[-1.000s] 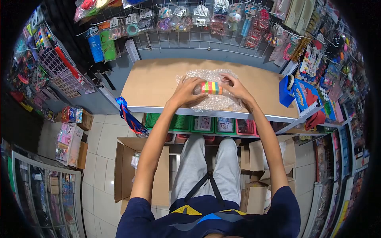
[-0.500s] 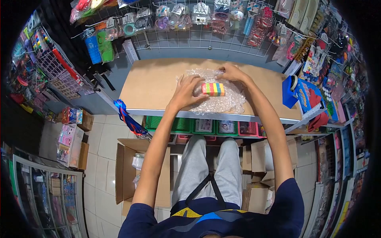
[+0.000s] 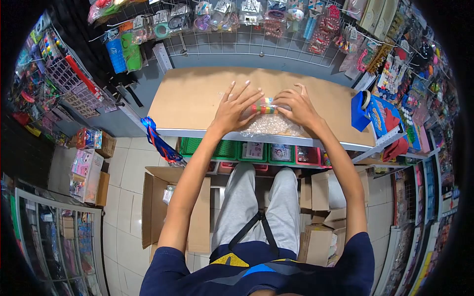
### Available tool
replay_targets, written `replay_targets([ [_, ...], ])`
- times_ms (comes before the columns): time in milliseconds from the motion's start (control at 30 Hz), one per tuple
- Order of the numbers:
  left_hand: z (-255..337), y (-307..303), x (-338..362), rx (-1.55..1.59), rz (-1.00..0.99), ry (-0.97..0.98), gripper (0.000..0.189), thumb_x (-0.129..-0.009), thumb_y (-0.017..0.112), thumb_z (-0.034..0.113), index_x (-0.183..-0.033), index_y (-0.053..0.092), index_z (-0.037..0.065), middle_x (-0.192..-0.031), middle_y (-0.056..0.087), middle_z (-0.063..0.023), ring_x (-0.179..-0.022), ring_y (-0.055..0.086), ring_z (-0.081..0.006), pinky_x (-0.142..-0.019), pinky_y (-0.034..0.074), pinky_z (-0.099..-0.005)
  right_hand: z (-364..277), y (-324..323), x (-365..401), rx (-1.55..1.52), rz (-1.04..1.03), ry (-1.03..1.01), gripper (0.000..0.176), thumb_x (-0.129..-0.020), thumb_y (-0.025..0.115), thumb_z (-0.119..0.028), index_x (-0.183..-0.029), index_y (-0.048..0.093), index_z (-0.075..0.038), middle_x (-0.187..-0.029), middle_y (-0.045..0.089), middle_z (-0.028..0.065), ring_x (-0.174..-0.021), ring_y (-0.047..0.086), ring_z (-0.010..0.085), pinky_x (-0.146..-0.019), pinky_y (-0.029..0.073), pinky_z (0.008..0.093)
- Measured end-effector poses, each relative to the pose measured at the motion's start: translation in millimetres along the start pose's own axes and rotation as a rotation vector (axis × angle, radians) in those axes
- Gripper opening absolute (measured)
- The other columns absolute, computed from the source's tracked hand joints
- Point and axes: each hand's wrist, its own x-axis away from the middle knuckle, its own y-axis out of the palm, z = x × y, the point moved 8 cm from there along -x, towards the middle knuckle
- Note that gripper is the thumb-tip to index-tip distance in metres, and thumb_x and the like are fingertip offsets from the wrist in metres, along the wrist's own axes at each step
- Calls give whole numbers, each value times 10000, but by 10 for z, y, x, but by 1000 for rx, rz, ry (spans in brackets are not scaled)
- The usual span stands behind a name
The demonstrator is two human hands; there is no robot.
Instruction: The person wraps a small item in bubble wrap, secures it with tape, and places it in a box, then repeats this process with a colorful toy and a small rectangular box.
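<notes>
A small block with red, yellow, green and blue stripes lies on the wooden shelf top, partly covered by clear bubble wrap. The wrap spreads from the block towards the shelf's front edge. My left hand rests flat at the block's left end, fingers spread and thumb along the near side. At the right end, my right hand has its fingers bent over the wrap, pressing it against the block. Its fingertips are partly lost in the clear plastic.
The wooden shelf top extends to both sides. A blue tape dispenser stands at its right end. Green baskets sit underneath. Open cardboard boxes stand on the floor beside my legs. Packaged goods hang on the wire grid behind.
The far part of the bubble wrap has been folded towards me over the striped block. My right hand has come down to the block's right end; my left hand's fingers have straightened.
</notes>
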Motion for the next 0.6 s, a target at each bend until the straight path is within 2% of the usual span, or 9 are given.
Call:
replay_targets([
  [133,-8,166,15,152,-105,82,512,-827,767,241,-1323,640,234,-1370,620,21,-1390,457,-264,-1213,254,-502,-6,82,165,-4,98,-50,292,-897,685,-309,-1164,730,-199,-1179,695,5,-1206,577,180,-1125,262,576],
  [233,3,140,24,212,-25,130,395,-821,760,158,-1210,696,174,-1291,667,-33,-1279,564,-285,-1136,386,-467,-21,64,230,-3,121,-66,309,-904,681,-336,-1183,723,-209,-1216,675,16,-1225,563,194,-1115,271,585],
  [333,29,174,-23,338,8,164,328,-853,732,126,-1175,675,110,-1271,667,-95,-1192,616,-307,-1062,454,-453,-109,-43,279,-23,182,-81,305,-902,683,-376,-1148,727,-200,-1266,638,34,-1243,543,222,-1100,287,581],
  [433,49,107,-28,483,-16,162,283,-874,714,114,-1145,652,59,-1262,658,-142,-1150,629,-330,-1027,476,-448,-373,-220,326,-52,203,-116,299,-890,689,-421,-1078,730,-190,-1267,610,43,-1233,532,241,-1084,304,570],
  [567,91,117,-40,436,-122,157,305,-923,660,142,-1215,638,57,-1332,620,-139,-1216,590,-353,-1076,452,-446,-507,-74,417,27,102,-198,297,-867,707,-455,-1001,725,-190,-1196,611,40,-1174,541,241,-1068,315,556],
  [600,88,122,-36,428,-146,152,313,-938,643,160,-1235,636,61,-1356,605,-141,-1245,571,-356,-1093,440,-447,-505,-33,432,31,86,-205,268,-871,711,-424,-994,725,-187,-1155,628,19,-1129,554,231,-1056,328,540],
])
